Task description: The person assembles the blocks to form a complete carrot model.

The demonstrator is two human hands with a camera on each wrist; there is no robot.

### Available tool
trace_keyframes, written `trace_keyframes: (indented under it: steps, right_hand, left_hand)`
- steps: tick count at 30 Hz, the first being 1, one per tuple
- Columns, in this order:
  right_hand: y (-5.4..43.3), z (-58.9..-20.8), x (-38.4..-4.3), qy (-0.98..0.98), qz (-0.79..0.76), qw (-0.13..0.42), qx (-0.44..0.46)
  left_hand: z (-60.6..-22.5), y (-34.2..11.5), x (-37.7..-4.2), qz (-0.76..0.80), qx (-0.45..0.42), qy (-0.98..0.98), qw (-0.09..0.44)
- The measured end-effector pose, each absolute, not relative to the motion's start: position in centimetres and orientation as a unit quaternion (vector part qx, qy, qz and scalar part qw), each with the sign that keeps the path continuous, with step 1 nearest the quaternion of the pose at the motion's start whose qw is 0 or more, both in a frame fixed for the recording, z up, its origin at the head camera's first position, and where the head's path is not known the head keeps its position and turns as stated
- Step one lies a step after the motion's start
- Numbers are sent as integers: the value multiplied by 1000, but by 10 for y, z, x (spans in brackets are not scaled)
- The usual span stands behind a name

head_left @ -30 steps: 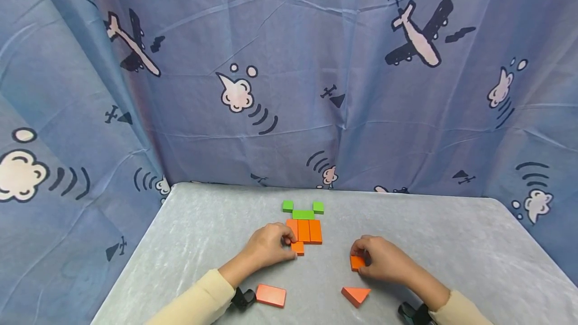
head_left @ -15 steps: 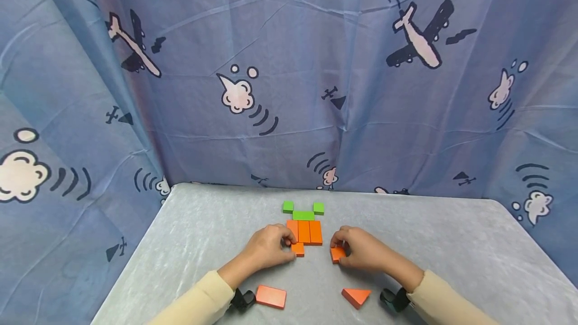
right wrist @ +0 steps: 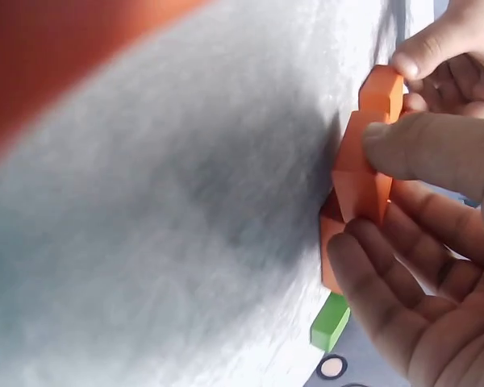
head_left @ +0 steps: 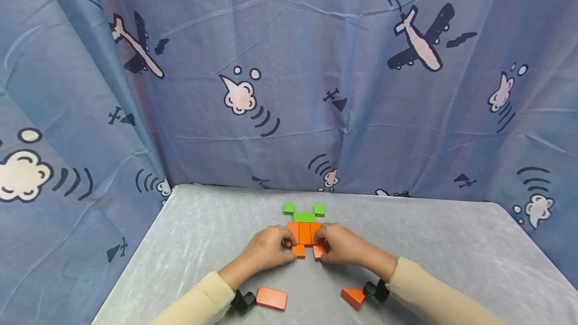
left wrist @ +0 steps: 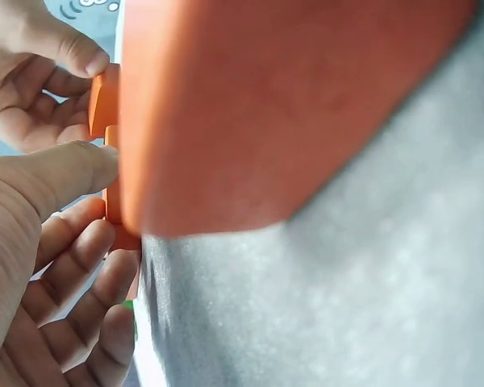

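In the head view my left hand pinches a small orange block at the near left end of a flat block figure. Across from it, my right hand grips another small orange block, set against the figure's near right end. Three orange blocks lie side by side between and beyond the hands, partly covered by fingers. A green block lies past them, with green cubes at its two far corners. The right wrist view shows thumb and fingers around the right-hand orange block.
An orange rectangular block lies near the left wrist. Close to the right wrist camera is an orange triangular block. The grey table ends at a blue patterned curtain.
My right hand has carried its small orange block leftward across the table up to the three orange blocks. The left hand has stayed on its small block.
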State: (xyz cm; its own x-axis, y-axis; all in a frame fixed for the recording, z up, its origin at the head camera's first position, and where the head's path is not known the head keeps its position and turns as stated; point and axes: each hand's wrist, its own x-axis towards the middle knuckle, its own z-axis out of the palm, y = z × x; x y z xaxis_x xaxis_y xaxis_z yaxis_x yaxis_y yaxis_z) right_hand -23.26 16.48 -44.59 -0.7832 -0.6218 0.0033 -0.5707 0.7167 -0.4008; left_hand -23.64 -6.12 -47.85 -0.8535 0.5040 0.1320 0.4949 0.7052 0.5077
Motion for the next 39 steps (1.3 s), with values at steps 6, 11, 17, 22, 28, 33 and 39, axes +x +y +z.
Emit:
trace_keyframes:
  steps: [6,11,17,22,28,33,39]
  right_hand:
    - [157,-448,-233,927,-189,66,-318]
    - [154,-452,-233,926,-200,53,-317]
    - [151,-455,-231,925,-212,46,-312]
    - [149,-454,-230,927,-211,41,-307]
    - [147,-454,-229,939,-179,26,-293]
    - [146,-454,-228,948,-154,27,-276]
    - [148,-452,-228,948,-152,27,-278]
  left_hand:
    - [-480,-61,-238,270,276,923,7]
    - [-478,-62,-237,272,276,922,9]
    - [-477,-63,-235,275,275,921,13]
    - [-478,-62,-237,275,273,922,17]
    - [-479,-60,-237,272,275,922,13]
    - [-477,-59,-236,273,278,921,17]
    - [-478,-61,-236,280,279,918,12]
